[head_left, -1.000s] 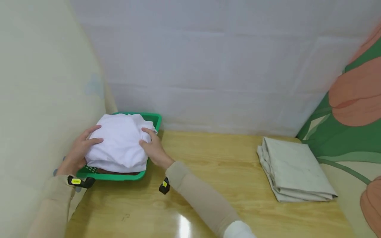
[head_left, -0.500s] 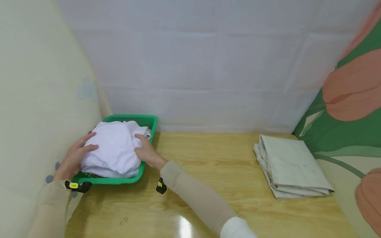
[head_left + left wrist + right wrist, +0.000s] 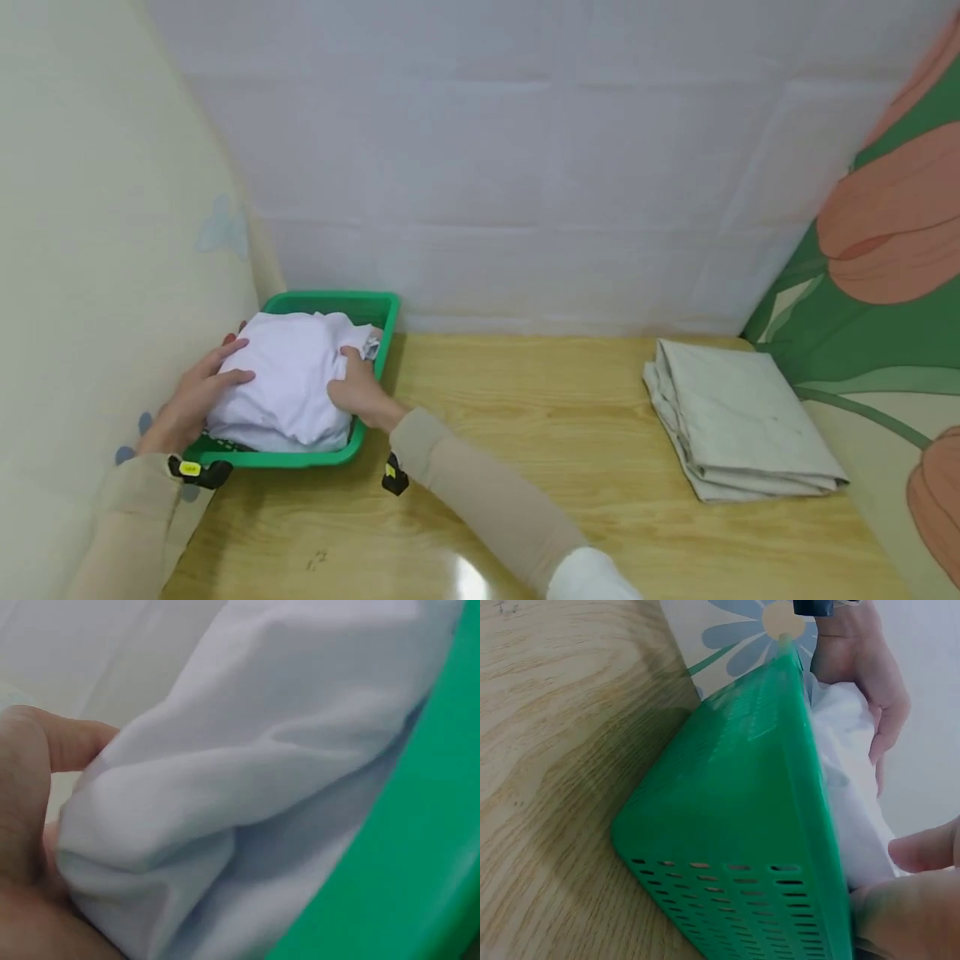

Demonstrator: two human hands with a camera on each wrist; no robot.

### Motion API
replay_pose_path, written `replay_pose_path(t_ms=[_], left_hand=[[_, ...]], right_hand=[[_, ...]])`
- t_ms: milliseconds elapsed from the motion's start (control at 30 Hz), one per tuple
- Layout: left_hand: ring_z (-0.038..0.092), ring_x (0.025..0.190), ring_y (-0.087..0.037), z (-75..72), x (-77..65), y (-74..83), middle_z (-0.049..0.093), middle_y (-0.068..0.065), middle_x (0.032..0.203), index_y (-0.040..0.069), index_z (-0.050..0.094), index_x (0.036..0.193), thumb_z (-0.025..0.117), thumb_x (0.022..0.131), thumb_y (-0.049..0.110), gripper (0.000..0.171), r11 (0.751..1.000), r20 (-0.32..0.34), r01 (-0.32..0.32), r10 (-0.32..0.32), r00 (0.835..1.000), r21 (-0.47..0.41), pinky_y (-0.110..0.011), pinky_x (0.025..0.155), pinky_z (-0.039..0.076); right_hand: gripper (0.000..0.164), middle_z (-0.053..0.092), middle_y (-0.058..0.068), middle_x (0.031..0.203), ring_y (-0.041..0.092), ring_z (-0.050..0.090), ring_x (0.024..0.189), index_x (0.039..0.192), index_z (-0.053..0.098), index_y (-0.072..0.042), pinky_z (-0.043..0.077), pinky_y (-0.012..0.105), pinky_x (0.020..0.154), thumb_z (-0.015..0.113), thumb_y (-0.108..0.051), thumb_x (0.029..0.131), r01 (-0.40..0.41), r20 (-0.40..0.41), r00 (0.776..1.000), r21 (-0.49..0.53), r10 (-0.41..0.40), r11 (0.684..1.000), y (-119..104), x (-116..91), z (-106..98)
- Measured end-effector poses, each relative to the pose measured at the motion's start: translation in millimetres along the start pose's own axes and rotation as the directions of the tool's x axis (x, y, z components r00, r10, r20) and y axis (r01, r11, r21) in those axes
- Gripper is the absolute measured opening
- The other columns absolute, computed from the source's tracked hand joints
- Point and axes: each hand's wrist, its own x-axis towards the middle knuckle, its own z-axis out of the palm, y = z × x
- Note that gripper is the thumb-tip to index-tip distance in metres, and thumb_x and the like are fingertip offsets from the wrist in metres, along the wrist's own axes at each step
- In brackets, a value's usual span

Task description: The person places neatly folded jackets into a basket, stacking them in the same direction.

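Observation:
A bundle of folded white cloth (image 3: 288, 375) sits inside a green plastic basket (image 3: 300, 459), filling its near and middle part. My left hand (image 3: 197, 392) grips the bundle's left side, thumb over the top; in the left wrist view that hand (image 3: 30, 795) wraps the cloth's edge, with the green rim beside it. On the opposite side my right hand (image 3: 362, 387) holds the cloth, its lower fingers hidden down between bundle and basket wall. In the right wrist view the white cloth (image 3: 847, 772) rises above the rim, with the right fingers (image 3: 922, 851) against it.
A folded light grey-green cloth (image 3: 750, 425) lies at the right end of the wooden table (image 3: 510, 417). A pale curtain wall (image 3: 112, 208) stands close to the left of the basket. A white sheet (image 3: 487, 167) hangs behind the table.
Both hands have lowered the white cloth deeper into the basket, so more of the basket's back inner wall shows. The view has shifted slightly.

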Motion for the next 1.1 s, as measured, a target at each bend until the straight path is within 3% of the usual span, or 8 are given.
replay_pose_path(t_ms=[133,300,600,800,933,1100], left_hand=[[-0.011,0.157,-0.061,4.2,3.0,0.3,-0.018,-0.025,0.175,0.016,0.005,0.172,0.050,0.113,0.036,0.077,0.998,0.053,0.020,-0.023,0.998,0.055,-0.088,0.115,0.001],[-0.009,0.156,-0.063,8.6,6.2,4.6,-0.018,-0.028,0.175,0.016,0.002,0.172,0.049,0.113,0.036,0.078,0.996,0.077,0.035,-0.041,0.996,0.078,-0.089,0.114,0.002],[-0.005,0.153,-0.067,14.1,2.4,9.1,-0.014,-0.036,0.172,0.014,-0.001,0.172,0.049,0.114,0.038,0.081,0.985,0.162,0.019,-0.047,0.986,0.170,-0.090,0.111,0.009],[0.001,0.154,-0.067,14.3,-6.4,28.6,-0.005,-0.041,0.170,0.003,0.004,0.170,0.044,0.115,0.034,0.075,0.971,0.076,-0.021,0.003,0.997,0.239,-0.087,0.114,0.015],[-0.006,0.157,-0.063,12.4,-8.1,42.0,-0.007,-0.035,0.173,0.002,0.008,0.170,0.042,0.115,0.034,0.072,0.966,0.020,-0.057,0.054,0.998,0.252,-0.086,0.116,0.012],[-0.006,0.158,-0.060,16.0,-11.3,52.8,-0.005,-0.032,0.174,0.003,0.011,0.171,0.043,0.115,0.037,0.073,0.967,-0.001,-0.067,0.069,0.998,0.247,-0.084,0.118,0.012]], right_hand=[[0.065,0.043,0.014,0.164,0.022,0.039,0.152,0.158,0.042,-0.010,0.041,0.038,0.120,0.064,-0.001,0.097,-0.052,-0.003,0.999,-0.018,0.052,0.998,-1.4,0.6,3.2],[0.062,0.043,0.014,0.165,0.026,0.040,0.154,0.158,0.042,-0.007,0.039,0.044,0.125,0.068,-0.008,0.101,-0.063,0.011,0.998,0.040,0.063,0.997,-2.1,6.7,-0.4],[0.071,0.039,0.014,0.168,0.029,0.036,0.157,0.162,0.036,-0.005,0.035,0.047,0.127,0.070,-0.018,0.102,-0.100,0.055,0.994,0.033,0.098,0.994,-10.3,-1.6,-8.1],[0.074,0.036,0.009,0.172,0.028,0.035,0.159,0.165,0.036,-0.010,0.034,0.049,0.128,0.070,-0.027,0.102,-0.089,0.057,0.994,0.023,0.088,0.996,-25.5,-10.6,-23.8],[0.071,0.036,0.011,0.172,0.029,0.036,0.158,0.165,0.037,-0.010,0.034,0.049,0.128,0.069,-0.028,0.103,-0.055,0.044,0.998,0.029,0.054,0.998,-32.9,-12.7,-34.5],[0.069,0.035,0.014,0.172,0.032,0.037,0.158,0.165,0.037,-0.010,0.035,0.050,0.127,0.067,-0.026,0.105,-0.038,0.053,0.998,0.055,0.035,0.998,-31.0,-13.1,-44.5]])
